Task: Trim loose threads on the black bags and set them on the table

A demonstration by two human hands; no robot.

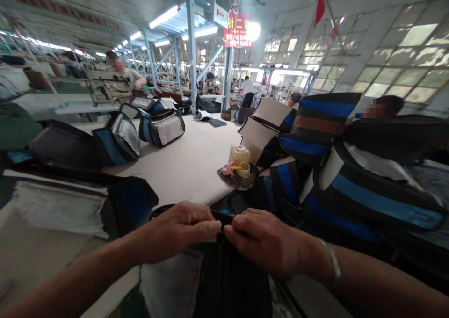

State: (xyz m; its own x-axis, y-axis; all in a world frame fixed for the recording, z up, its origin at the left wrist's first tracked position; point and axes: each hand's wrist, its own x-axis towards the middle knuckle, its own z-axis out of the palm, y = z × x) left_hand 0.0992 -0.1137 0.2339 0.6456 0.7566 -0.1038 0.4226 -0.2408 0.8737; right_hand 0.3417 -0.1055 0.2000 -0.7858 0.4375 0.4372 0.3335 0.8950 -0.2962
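Note:
A dark bag (228, 285) with a brown top rim and grey-white lining lies at the near edge of the white table (189, 163). My left hand (182, 231) is closed on the bag's top rim from the left. My right hand (263, 241) pinches the same rim from the right, knuckles almost touching the left hand. A metal bangle sits on my right wrist.
Stacks of blue-striped black bags (351, 177) fill the right side, and more bags (70, 182) lie on the left. A small dish with a tape roll (239, 168) sits mid-table. People work at benches farther back, one behind the right pile.

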